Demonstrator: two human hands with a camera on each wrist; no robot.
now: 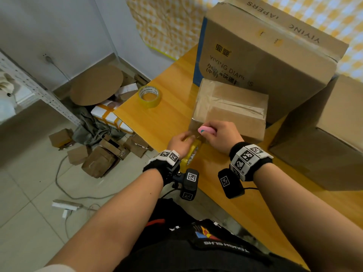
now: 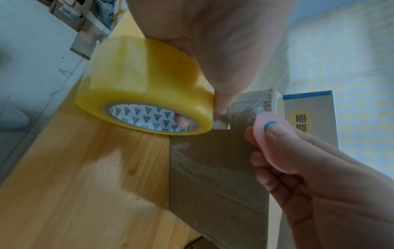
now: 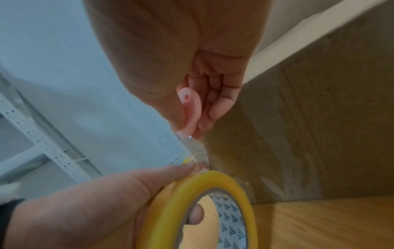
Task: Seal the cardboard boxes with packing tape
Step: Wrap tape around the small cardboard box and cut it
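Note:
A small cardboard box (image 1: 229,108) stands on the wooden table (image 1: 167,112), with clear tape running over its top and down its near side (image 2: 215,168). My left hand (image 1: 180,141) grips a yellow tape roll (image 2: 145,84) (image 3: 198,210) at the box's lower near corner, one finger inside the core. A short stretch of tape (image 2: 238,109) spans from roll to box. My right hand (image 1: 220,134) holds a small pink cutter (image 1: 206,130) (image 2: 270,139) (image 3: 189,109) right at that stretch of tape.
A second tape roll (image 1: 150,95) lies on the table's left part. A large printed carton (image 1: 265,55) stands behind the small box, another carton (image 1: 324,134) to the right. Cardboard scraps and small boxes (image 1: 98,150) litter the floor beside a metal shelf (image 1: 29,83).

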